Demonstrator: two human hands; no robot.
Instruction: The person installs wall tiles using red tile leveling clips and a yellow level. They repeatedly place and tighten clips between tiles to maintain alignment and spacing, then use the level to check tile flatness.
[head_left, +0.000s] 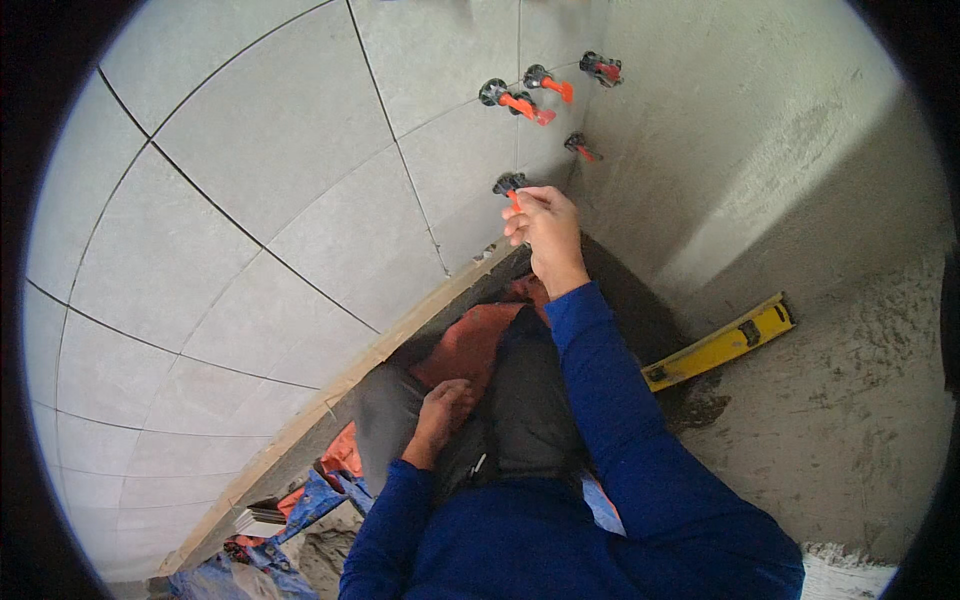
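My right hand reaches up to the light grey tiled wall. Its thumb and fingers pinch the orange handle of a tile leveler, whose dark round base sits against the tiles. Above it, more levelers of the same kind are fixed along the joints: an upper left leveler, an upper middle leveler, a corner leveler and a lower leveler. My left hand lies loosely on my thigh, its fingers lightly bent and nothing visible in it.
A yellow spirit level leans at the right by a rough cement wall. A wooden batten runs under the bottom tiles. Blue and orange sheeting lies at the lower left, beside a small stack of thin pieces.
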